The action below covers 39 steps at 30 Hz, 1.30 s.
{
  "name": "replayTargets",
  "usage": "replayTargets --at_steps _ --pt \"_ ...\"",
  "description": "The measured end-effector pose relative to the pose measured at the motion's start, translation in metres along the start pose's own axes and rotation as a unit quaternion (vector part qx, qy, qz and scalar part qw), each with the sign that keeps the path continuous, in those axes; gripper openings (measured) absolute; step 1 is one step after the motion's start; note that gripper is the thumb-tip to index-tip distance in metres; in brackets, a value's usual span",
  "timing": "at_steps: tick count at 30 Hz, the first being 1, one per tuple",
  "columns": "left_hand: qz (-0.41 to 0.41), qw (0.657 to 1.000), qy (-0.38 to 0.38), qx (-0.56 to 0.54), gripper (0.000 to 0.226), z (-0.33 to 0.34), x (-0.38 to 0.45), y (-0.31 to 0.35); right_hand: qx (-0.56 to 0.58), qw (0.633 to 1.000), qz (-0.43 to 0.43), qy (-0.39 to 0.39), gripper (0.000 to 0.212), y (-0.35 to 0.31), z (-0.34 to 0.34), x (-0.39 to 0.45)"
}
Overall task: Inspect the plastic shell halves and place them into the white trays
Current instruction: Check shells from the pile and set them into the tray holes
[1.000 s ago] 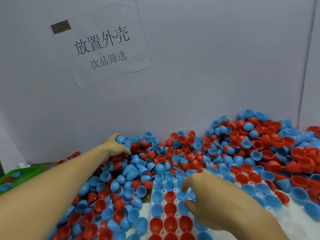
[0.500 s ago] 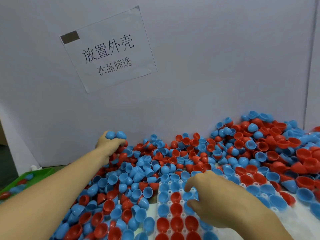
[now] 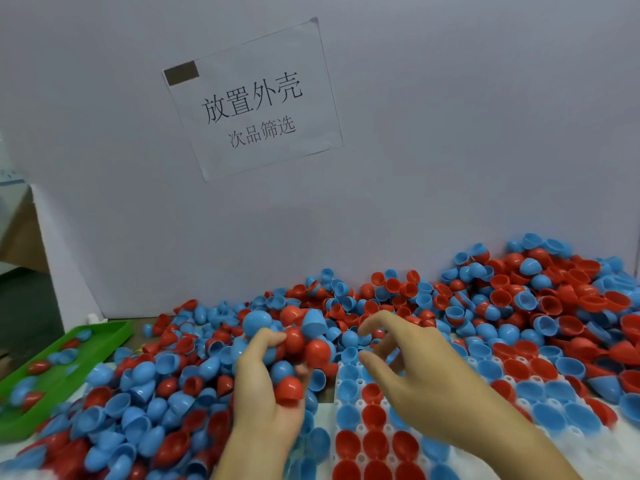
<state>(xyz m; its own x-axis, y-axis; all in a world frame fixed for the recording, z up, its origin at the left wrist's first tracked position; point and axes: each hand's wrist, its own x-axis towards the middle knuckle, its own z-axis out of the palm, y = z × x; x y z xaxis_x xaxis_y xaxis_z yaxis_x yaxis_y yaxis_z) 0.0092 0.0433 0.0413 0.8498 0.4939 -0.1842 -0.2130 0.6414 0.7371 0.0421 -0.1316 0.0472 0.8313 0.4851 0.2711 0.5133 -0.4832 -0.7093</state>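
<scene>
A big heap of red and blue plastic shell halves (image 3: 519, 299) covers the table against the back wall. My left hand (image 3: 263, 393) is raised over the heap and holds a handful of shells (image 3: 294, 341), both red and blue, cupped in its curled fingers. Just right of it my right hand (image 3: 412, 372) hovers above the white tray (image 3: 360, 429), fingers spread and loosely bent, holding nothing. Several of the tray's pockets hold red and blue halves (image 3: 375, 441).
A green tray (image 3: 69, 372) with a few shells lies at the left edge. A white wall with a printed paper sign (image 3: 252, 98) closes the back. Loose shells crowd the table to the left and right of the white tray.
My left hand has come back from the far heap toward the middle, carrying a handful of shells. My right hand has lifted off the tray and opened its fingers.
</scene>
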Motion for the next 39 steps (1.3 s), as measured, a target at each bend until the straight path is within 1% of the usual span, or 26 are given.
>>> replayTargets --at_steps 3,5,7,9,11,14,17,19,21,22,24,25,27,29,30,32,35,37,39 --pt "-0.019 0.999 -0.031 -0.008 0.002 -0.002 -0.017 -0.017 0.032 0.999 -0.032 0.013 0.030 -0.002 0.007 0.001" --pt "-0.041 0.998 -0.054 -0.001 0.011 -0.002 -0.021 -0.026 0.037 0.997 -0.057 0.030 0.031 -0.001 0.011 0.001" --pt "-0.055 0.996 -0.068 0.012 0.014 -0.001 -0.020 -0.031 0.039 0.995 -0.070 0.064 0.024 0.000 0.015 0.002" --pt "-0.058 0.995 -0.083 0.021 0.013 -0.002 -0.018 -0.033 0.040 0.992 -0.069 0.101 0.016 0.002 0.017 0.003" --pt "-0.058 0.995 -0.080 0.018 0.009 -0.003 -0.014 -0.034 0.043 0.990 -0.055 0.126 0.010 0.005 0.019 0.005" --pt "-0.065 0.996 -0.053 -0.014 0.008 -0.006 -0.007 -0.033 0.058 0.982 -0.014 0.180 0.004 0.010 0.022 0.007" --pt "-0.068 0.995 -0.049 -0.045 0.005 -0.008 -0.005 -0.030 0.068 0.971 0.033 0.227 0.010 0.012 0.023 0.008" --pt "-0.060 0.996 -0.048 -0.050 0.009 -0.008 -0.005 -0.029 0.074 0.966 0.055 0.242 0.015 0.012 0.023 0.009" --pt "-0.052 0.996 -0.053 -0.053 0.010 -0.007 -0.005 -0.029 0.106 0.958 0.076 0.256 0.016 0.012 0.023 0.009" --pt "-0.049 0.996 -0.052 -0.055 0.009 -0.006 -0.005 -0.030 0.134 0.954 0.089 0.254 0.013 0.011 0.025 0.009" --pt "-0.051 0.996 -0.038 -0.062 0.004 -0.005 -0.005 -0.032 0.173 0.953 0.112 0.224 0.009 0.006 0.029 0.008" --pt "-0.053 0.996 -0.032 -0.069 0.004 -0.004 -0.006 -0.032 0.174 0.956 0.118 0.205 0.009 0.004 0.032 0.007" --pt "-0.049 0.995 -0.027 -0.082 0.012 -0.004 -0.006 -0.033 0.161 0.966 0.118 0.163 0.011 0.001 0.034 0.005" --pt "-0.040 0.995 -0.025 -0.088 0.005 -0.005 -0.006 -0.033 0.139 0.976 0.111 0.128 0.012 0.000 0.034 0.004" --pt "-0.035 0.995 -0.030 -0.090 0.006 -0.005 -0.006 -0.033 0.126 0.979 0.109 0.118 0.012 0.001 0.034 0.004" --pt "-0.034 0.994 -0.035 -0.095 0.014 -0.005 -0.005 -0.032 0.101 0.983 0.103 0.112 0.012 0.001 0.032 0.004" --pt "-0.032 0.994 -0.041 -0.096 0.015 -0.005 -0.006 -0.032 0.101 0.982 0.092 0.127 0.016 0.000 0.030 0.004" --pt "-0.036 0.995 -0.028 -0.094 0.015 -0.006 -0.005 -0.032 0.111 0.981 0.092 0.129 0.019 -0.001 0.027 0.003" --pt "-0.043 0.994 -0.014 -0.098 0.015 -0.009 -0.003 -0.032 0.103 0.983 0.084 0.123 0.033 -0.001 0.022 0.001"
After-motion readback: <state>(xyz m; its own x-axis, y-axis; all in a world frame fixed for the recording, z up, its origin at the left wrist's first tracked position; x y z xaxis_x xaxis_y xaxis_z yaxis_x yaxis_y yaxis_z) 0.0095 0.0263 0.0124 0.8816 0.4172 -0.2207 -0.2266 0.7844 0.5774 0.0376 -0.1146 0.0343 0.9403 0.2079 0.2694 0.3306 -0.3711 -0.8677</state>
